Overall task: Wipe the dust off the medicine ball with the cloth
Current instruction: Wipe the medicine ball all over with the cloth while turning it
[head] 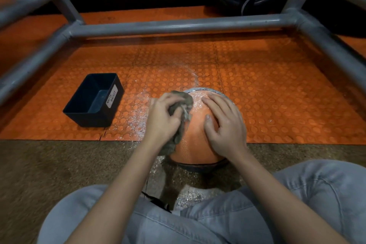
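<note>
An orange medicine ball sits on a dark ring base on the floor in front of my knees. White dust covers its far top. My left hand grips a crumpled grey-brown cloth and presses it against the ball's left side. My right hand lies flat on the ball's right side with its fingers spread, holding it steady.
A black bin labelled waste basket stands to the left on the orange studded mat. White dust is scattered on the mat around the ball. A grey metal tube frame runs across above and down both sides.
</note>
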Demonstrator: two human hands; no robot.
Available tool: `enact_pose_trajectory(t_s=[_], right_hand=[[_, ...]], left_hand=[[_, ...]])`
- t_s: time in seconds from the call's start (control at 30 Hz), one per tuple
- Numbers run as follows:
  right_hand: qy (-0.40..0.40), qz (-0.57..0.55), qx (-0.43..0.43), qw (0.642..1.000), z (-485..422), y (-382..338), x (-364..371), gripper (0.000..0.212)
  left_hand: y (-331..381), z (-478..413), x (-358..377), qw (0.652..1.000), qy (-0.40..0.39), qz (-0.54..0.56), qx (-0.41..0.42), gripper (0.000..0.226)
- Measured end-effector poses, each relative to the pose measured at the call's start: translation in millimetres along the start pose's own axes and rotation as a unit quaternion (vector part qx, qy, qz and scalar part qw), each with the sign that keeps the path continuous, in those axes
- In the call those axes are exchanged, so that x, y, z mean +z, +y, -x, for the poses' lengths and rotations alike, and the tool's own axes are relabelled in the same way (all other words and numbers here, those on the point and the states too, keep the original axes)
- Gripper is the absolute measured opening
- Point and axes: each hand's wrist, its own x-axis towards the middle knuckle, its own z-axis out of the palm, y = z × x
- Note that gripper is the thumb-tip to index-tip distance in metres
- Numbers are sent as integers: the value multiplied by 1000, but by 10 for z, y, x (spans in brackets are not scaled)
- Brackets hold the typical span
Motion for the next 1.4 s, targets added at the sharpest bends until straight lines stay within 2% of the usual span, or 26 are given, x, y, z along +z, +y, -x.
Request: enact_pose_trajectory(t_s=[0.1, 0.17, 0.23, 0.33, 0.43, 0.5, 0.6, 0.67, 0.73, 0.8, 0.9, 0.93, 1.0, 1.13, 1.2, 1.27, 1.4], right_hand=[[1, 4, -3, 1000, 14, 4, -5, 44], [-6, 4, -14, 1000, 12, -20, -4, 43], [-19, -17, -15, 1000, -3, -33, -22, 42], [-33, -68, 17, 997, -42, -54, -96, 42], [-41, -5, -7, 999, 8, -72, -68, 51], [-58, 20, -5, 998, 26, -63, -37, 61], [-80, 12, 13, 997, 1, -39, -49, 68], [-89, 4, 14, 996, -12, -26, -74, 69], [-99, 0, 7, 995, 0, -22, -94, 70], [-97, -2, -6, 995, 20, -10, -110, 71], [-90, -5, -15, 996, 53, -24, -121, 74], [-85, -7, -17, 996, 63, -33, -121, 74], [-76, -3, -23, 997, 68, -38, -108, 75], [-71, -1, -33, 997, 47, -19, -51, 74], [-76, -2, -40, 996, 39, -28, -38, 73], [-76, 6, -47, 996, 33, -39, -30, 74], [-55, -8, -45, 997, 66, -66, -32, 74]], left_hand=[[126, 414, 42, 995, -7, -37, 89, 21], [92, 482, 32, 995, 5, -29, 94, 20], [-1, 372, 18, 999, 30, 8, 39, 21], [-115, 156, -53, 987, 52, 112, -99, 23], [-192, 98, -67, 974, 68, 141, -165, 21], [-177, 131, -61, 981, 69, 119, -139, 22], [-73, 246, 7, 997, 59, 41, -26, 22], [13, 328, 48, 997, 46, -17, 65, 18], [46, 339, 36, 993, 25, -25, 112, 18], [-6, 273, 9, 997, 22, 6, 73, 20], [-144, 119, -73, 985, 40, 130, -103, 21], [-170, 102, -95, 981, 43, 144, -123, 21], [-164, 139, -102, 989, 39, 113, -90, 23], [-9, 349, 1, 997, 13, 22, 79, 19], [-14, 336, -4, 993, 0, 14, 119, 16], [-94, 224, -35, 994, 8, 19, 104, 17], [-226, -2, -126, 996, 28, 66, -49, 22]])
